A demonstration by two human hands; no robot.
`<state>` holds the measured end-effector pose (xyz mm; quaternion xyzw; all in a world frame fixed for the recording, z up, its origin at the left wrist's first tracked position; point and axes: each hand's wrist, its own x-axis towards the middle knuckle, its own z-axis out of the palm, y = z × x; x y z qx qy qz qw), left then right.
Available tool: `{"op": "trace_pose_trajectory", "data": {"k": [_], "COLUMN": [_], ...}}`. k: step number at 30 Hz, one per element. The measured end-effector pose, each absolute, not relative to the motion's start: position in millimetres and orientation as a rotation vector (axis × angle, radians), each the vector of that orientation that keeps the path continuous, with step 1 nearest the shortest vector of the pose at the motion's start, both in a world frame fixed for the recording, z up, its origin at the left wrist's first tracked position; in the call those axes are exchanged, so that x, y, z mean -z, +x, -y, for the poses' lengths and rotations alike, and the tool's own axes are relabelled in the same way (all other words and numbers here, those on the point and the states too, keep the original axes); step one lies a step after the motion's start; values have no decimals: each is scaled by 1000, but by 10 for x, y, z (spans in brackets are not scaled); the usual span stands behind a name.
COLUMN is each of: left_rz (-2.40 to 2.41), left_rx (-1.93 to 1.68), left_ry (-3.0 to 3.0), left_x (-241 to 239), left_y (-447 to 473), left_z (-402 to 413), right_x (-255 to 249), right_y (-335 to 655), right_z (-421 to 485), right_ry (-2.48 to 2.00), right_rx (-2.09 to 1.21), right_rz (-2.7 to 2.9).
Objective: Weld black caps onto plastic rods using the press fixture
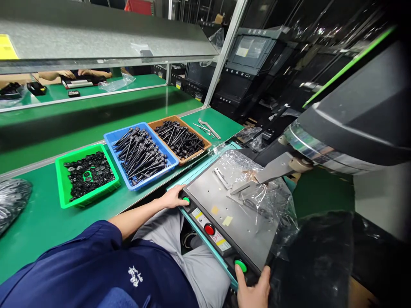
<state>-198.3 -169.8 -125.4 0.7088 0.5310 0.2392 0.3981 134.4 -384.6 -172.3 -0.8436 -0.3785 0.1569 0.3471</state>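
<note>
My left hand (173, 197) lies on the left corner of the machine's control panel (224, 214), fingers flat, its thumb on a green button (186, 199). My right hand (253, 290) grips the panel's near right corner, and its thumb presses a second green button (240, 266). A red button (209, 229) sits between the two. Above the grey plate, a metal horn (272, 169) reaches down from the machine head (353, 124) onto a small fixture (247, 190) under crumpled clear plastic film (276, 201).
On the green bench stand a green tray of black round parts (87, 174), a blue tray of black pins (140, 154) and an orange tray of black pins (180, 139). Tweezers (208, 128) lie behind them. A black bag (11, 201) sits far left. Another person's arms (64, 75) rest across the bench.
</note>
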Motion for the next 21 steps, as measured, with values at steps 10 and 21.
{"op": "trace_pose_trajectory", "data": {"k": [10, 21], "left_rz": [-943, -873], "left_rx": [-957, -745], "left_ry": [1653, 1209], "left_x": [732, 752], "left_y": [-1195, -469], "left_z": [1467, 1123], "right_x": [1756, 1392], "right_y": [1386, 1181], "right_z": [3855, 3853], "right_ry": [-2185, -1987], "right_rx": [-424, -29], "right_rz": [984, 857]}}
